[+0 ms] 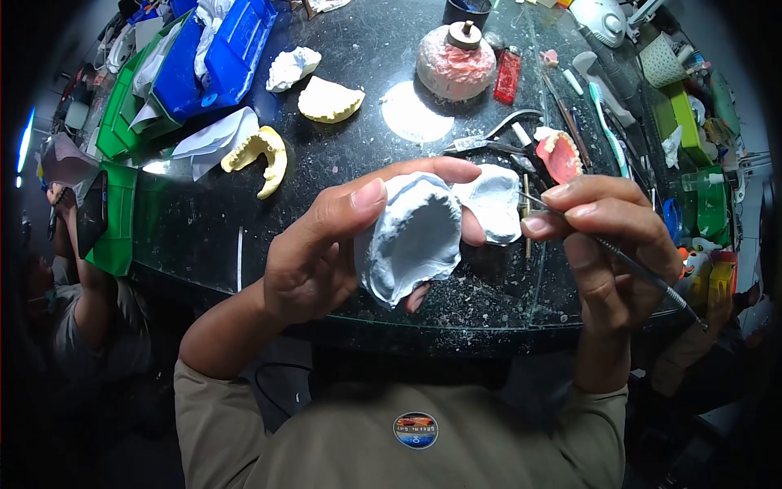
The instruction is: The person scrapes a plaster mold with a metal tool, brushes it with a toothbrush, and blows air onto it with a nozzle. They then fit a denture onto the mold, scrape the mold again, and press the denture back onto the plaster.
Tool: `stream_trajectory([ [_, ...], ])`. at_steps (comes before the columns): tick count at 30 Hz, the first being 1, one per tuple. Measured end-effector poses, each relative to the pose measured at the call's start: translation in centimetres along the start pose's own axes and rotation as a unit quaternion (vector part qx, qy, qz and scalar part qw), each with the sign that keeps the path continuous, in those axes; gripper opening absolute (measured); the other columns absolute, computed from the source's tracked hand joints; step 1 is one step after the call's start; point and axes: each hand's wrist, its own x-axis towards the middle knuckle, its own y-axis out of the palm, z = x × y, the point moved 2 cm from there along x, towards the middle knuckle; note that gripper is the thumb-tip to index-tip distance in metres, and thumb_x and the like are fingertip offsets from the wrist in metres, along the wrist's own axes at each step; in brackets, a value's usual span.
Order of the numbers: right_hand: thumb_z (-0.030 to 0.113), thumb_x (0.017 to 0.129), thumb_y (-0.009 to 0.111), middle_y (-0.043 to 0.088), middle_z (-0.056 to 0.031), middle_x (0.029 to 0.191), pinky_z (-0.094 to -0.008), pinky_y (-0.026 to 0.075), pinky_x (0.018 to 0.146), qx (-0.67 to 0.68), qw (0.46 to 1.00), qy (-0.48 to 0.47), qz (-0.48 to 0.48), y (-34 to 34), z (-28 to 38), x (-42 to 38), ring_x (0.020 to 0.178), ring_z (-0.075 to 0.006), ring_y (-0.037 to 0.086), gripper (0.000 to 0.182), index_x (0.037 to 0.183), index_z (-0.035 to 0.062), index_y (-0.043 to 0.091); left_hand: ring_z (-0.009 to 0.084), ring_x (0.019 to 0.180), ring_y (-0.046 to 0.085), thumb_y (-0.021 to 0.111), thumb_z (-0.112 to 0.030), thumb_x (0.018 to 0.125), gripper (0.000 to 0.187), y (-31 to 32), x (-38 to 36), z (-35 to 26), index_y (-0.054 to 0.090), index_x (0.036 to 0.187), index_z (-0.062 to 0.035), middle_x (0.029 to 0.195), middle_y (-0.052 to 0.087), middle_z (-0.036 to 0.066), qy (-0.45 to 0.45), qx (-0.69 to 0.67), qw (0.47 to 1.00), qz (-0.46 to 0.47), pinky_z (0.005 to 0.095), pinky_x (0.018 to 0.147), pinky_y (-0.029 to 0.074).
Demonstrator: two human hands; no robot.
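In the middle of the head view, my left hand (314, 244) grips a white plaster dental cast (415, 240), its hollowed face turned up toward me. The thumb lies on the rim and the other fingers reach around behind it. My right hand (615, 244) pinches a thin metal dental carver (635, 267), whose tip points left, apart from the cast. Behind both hands a second white plaster piece (495, 204) lies on the bench. Close to my right fingertips is a pink denture base with teeth (560, 156).
Yellow dental casts (330, 101) and a white plaster lump (292, 68) lie at the back left of the dark bench (342, 155), near blue bins (236, 53). A round burner (456, 65) stands at the back. Tools and a toothbrush (609, 126) lie right. Another person (90, 318) sits at far left.
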Motion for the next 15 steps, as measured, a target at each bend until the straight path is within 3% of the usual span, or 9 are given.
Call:
stream_trajectory([
  [4, 0.012, 0.089, 0.062, 0.060, -0.0219, 0.102, -0.0333, 0.057, 0.074, 0.013, 1.000, 0.024, 0.008, 0.4, 0.3, 0.1, 0.080, -0.0237, 0.067, 0.019, 0.101, -0.0024, 0.058, 0.0155, 0.077, 0.064, 0.027, -0.043, 0.098, 0.067, 0.7, -0.2, 0.0, 0.036, 0.136, 0.0110, 0.106, 0.062, 0.022, 0.007, -0.041, 0.999, -0.006, 0.0235, 0.060, 0.054],
  [8, 0.017, 0.089, 0.065, 0.062, -0.0209, 0.096, -0.0355, 0.057, 0.074, 0.006, 0.999, 0.029, 0.024, 0.4, 0.3, 0.0, 0.082, -0.0249, 0.067, 0.021, 0.097, -0.0017, 0.059, 0.0123, 0.073, 0.062, 0.017, -0.047, 0.100, 0.070, 0.9, -0.5, 0.0, 0.041, 0.133, 0.0086, 0.101, 0.064, 0.017, -0.044, -0.016, 0.999, -0.012, 0.0214, 0.057, 0.051],
  [11, 0.018, 0.088, 0.067, 0.063, -0.0193, 0.091, -0.0364, 0.057, 0.076, 0.022, 0.999, 0.025, 0.013, 0.8, 0.0, 0.0, 0.083, -0.0252, 0.067, 0.022, 0.095, -0.0013, 0.060, 0.0154, 0.072, 0.065, 0.019, -0.056, 0.095, 0.079, 0.4, -0.4, 0.2, 0.037, 0.133, 0.0113, 0.099, 0.063, 0.026, -0.060, 0.070, 0.996, 0.018, 0.0183, 0.050, 0.052],
  [15, 0.018, 0.088, 0.068, 0.064, -0.0177, 0.089, -0.0365, 0.057, 0.076, 0.044, 0.998, 0.034, 0.003, 1.5, -0.2, -0.1, 0.083, -0.0246, 0.066, 0.022, 0.093, -0.0015, 0.060, 0.0120, 0.076, 0.061, 0.019, -0.051, 0.099, 0.068, 1.3, -0.9, 0.1, 0.048, 0.133, 0.0008, 0.097, 0.066, 0.012, -0.092, 0.053, 0.994, -0.026, 0.0217, 0.059, 0.047],
])
